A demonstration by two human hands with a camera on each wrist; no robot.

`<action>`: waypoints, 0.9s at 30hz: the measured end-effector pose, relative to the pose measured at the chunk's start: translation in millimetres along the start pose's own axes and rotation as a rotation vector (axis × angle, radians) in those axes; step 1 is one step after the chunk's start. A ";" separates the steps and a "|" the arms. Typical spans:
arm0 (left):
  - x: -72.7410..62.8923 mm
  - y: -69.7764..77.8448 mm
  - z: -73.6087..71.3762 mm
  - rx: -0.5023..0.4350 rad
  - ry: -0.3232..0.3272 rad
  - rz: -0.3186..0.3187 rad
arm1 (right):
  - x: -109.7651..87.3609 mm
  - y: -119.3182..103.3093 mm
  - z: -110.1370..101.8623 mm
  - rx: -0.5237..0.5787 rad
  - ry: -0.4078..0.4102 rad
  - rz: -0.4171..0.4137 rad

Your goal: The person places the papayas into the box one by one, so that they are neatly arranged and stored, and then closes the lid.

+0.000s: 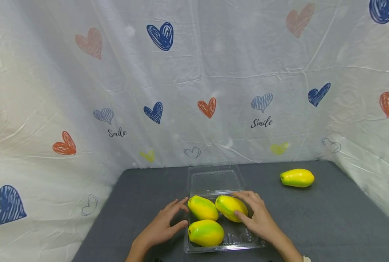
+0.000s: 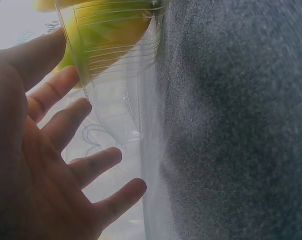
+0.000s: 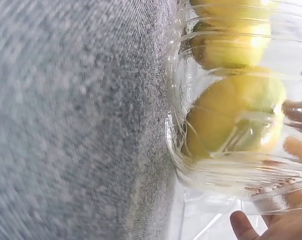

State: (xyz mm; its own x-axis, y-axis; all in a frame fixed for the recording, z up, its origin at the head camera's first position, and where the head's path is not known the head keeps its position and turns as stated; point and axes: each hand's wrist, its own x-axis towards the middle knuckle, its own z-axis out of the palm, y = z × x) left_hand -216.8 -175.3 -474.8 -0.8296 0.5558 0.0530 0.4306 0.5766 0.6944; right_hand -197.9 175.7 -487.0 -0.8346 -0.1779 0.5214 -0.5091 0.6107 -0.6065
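Note:
In the head view, a clear plastic clamshell box [image 1: 243, 240] lies with its lid folded back. Three yellow-green papayas sit in its tray: a back left papaya [image 1: 202, 208], a front left papaya [image 1: 206, 233] and a back right papaya [image 1: 229, 207]. My right hand [image 1: 258, 216] holds the back right one, thumb on its near side and fingers over its far side. Seen through the box wall in the right wrist view is that papaya [image 3: 235, 112]. My left hand [image 1: 165, 222] has its fingers spread at the tray's left rim, fingertips right by the plastic [image 2: 116, 60].
A fourth papaya [image 1: 297, 178] lies apart at the back right of the dark grey tabletop [image 1: 142, 189]. The transparent lid [image 1: 215, 180] extends toward the white curtain [image 1: 181, 138] printed with hearts, which hangs along the table's back and sides.

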 end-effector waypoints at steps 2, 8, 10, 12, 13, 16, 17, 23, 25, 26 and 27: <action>0.1 0.1 -0.1 0.001 0.003 0.001 | 0.5 1.3 -0.6 0.004 0.022 -0.017; 0.0 0.6 -0.4 0.000 0.006 0.006 | 1.9 5.8 -2.6 -0.006 0.063 -0.043; -0.1 0.7 -0.5 -0.001 0.005 0.009 | 2.1 7.3 -3.7 -0.004 0.064 -0.035; -0.2 0.5 -0.4 0.001 0.005 0.013 | 2.1 8.5 -5.2 0.003 0.061 -0.018; -0.4 0.4 -0.3 0.002 0.005 0.015 | 2.1 9.3 -6.2 0.002 0.063 -0.011; -0.5 0.0 0.0 0.004 0.006 0.020 | 2.6 11.4 -9.5 0.002 0.076 0.008; -0.6 -0.1 0.1 0.005 0.007 0.021 | 2.8 11.9 -10.8 -0.001 0.085 0.011; -0.3 -0.7 0.0 0.003 0.008 0.017 | 6.0 14.5 -19.3 -0.021 0.144 -0.003; -0.1 -0.8 -0.1 0.004 0.007 0.016 | 6.7 16.0 -22.7 -0.030 0.158 -0.001; 0.0 -0.8 0.0 0.005 0.006 0.016 | 7.0 17.2 -24.3 -0.030 0.163 0.003; 0.0 -0.8 0.0 0.005 0.006 0.016 | 7.0 18.3 -26.0 -0.035 0.167 0.010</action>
State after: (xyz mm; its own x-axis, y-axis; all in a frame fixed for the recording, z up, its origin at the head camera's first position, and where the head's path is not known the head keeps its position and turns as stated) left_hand -217.2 -175.8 -475.4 -0.8250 0.5610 0.0685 0.4455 0.5710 0.6896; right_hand -207.6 205.7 -478.8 -0.7915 -0.0429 0.6096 -0.4909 0.6388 -0.5925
